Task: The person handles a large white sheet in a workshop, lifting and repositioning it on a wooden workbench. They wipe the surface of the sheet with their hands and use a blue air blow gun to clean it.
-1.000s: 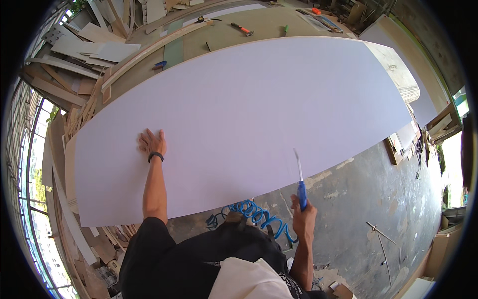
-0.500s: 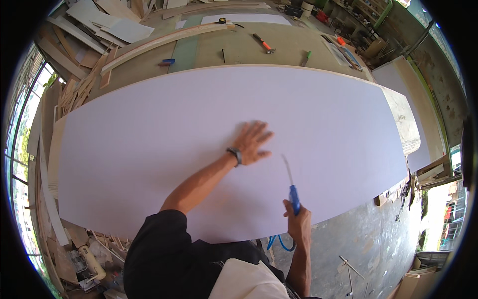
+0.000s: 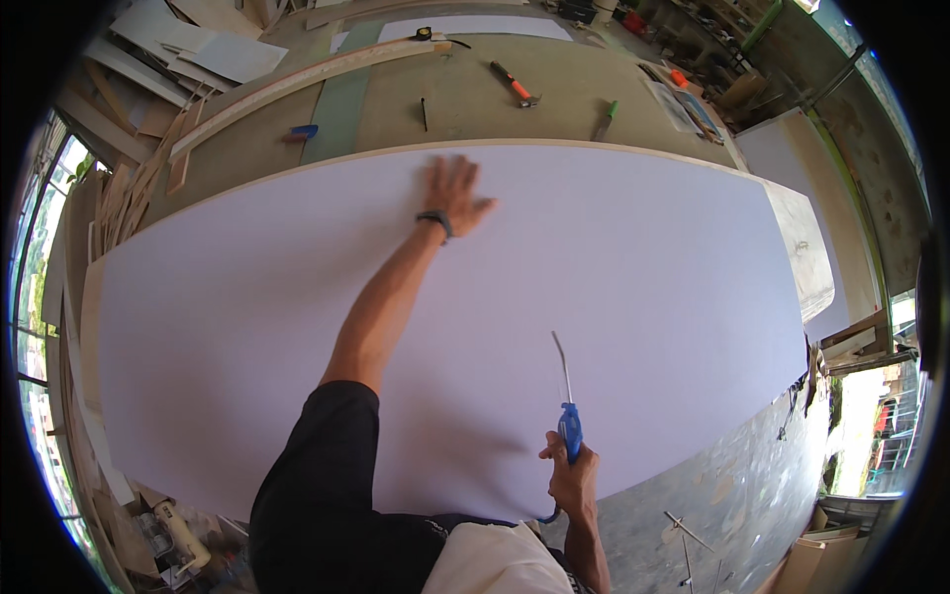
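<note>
A large white panel lies flat in front of me, with a thin light-wood edge along its far side. My left hand, a dark band on its wrist, is spread over the panel close to the far edge; it is slightly blurred, and I cannot tell how firmly it touches. Low on the right, my right hand is wrapped round the blue handle of an air blow gun. Its thin, bent metal nozzle points away from me above the panel. A bit of hose shows beside my right wrist.
On the greenish table beyond the panel lie a hammer, a green-handled tool, a thin dark stick, a blue-and-brown tool and a tape measure. Wood strips are piled at left. Grey floor shows at lower right.
My left hand has slid away from me and to the left, toward the panel's far edge. My right hand with the blow gun has come slightly nearer and left.
</note>
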